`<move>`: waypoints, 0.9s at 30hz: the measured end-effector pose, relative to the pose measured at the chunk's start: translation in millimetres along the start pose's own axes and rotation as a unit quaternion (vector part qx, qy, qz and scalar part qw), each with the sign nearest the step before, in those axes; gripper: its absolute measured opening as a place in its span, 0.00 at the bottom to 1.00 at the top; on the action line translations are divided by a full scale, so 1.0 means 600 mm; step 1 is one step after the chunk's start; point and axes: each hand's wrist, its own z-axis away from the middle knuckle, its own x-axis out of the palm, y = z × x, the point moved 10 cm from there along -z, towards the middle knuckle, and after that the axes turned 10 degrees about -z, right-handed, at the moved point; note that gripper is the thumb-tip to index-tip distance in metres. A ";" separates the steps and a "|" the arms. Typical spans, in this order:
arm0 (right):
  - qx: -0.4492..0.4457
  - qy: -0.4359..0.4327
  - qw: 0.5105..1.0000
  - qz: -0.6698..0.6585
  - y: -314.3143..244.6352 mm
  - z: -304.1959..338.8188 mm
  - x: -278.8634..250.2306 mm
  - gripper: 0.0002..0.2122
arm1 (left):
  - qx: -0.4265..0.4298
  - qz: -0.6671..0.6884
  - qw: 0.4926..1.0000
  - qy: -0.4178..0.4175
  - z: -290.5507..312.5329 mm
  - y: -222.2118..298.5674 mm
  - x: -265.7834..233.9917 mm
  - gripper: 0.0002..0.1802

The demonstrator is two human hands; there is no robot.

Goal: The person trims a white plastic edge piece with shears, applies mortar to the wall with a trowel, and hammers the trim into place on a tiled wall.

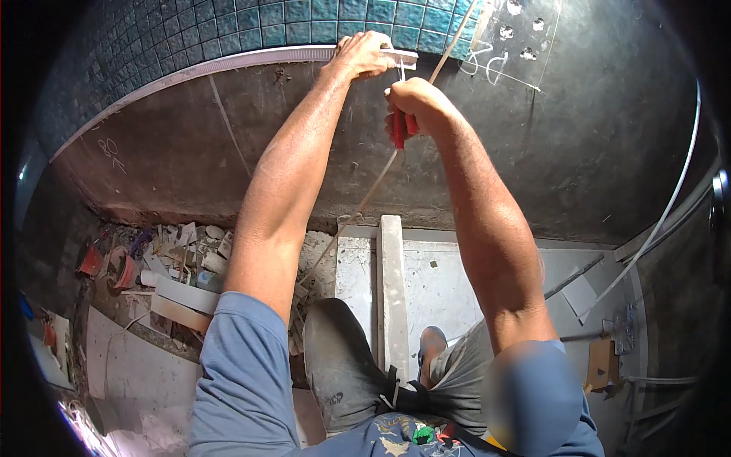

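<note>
A pale trim strip [251, 58] runs along the lower edge of the blue-green mosaic tiles [289, 32] on the wall. My left hand [364, 56] is closed over the strip near its right end, where a short length sticks out past the fingers. Just below it, my right hand [417, 99] grips a red-handled hand tool [399, 129], pliers or snips. The tool's metal jaws point up and meet the strip's free end; whether they bite into it cannot be made out.
A thin pole [373, 186] leans diagonally behind my right hand. Rubble and scraps [179, 251] lie along the wall's foot at left. A long narrow beam [391, 289] stretches between my legs over white boards [442, 282]. A white cable [678, 198] hangs at right.
</note>
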 end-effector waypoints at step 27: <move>-0.241 0.256 0.936 0.014 0.066 -0.017 -0.024 0.10 | -0.030 0.060 0.998 -0.015 -0.020 -0.015 0.012 0.19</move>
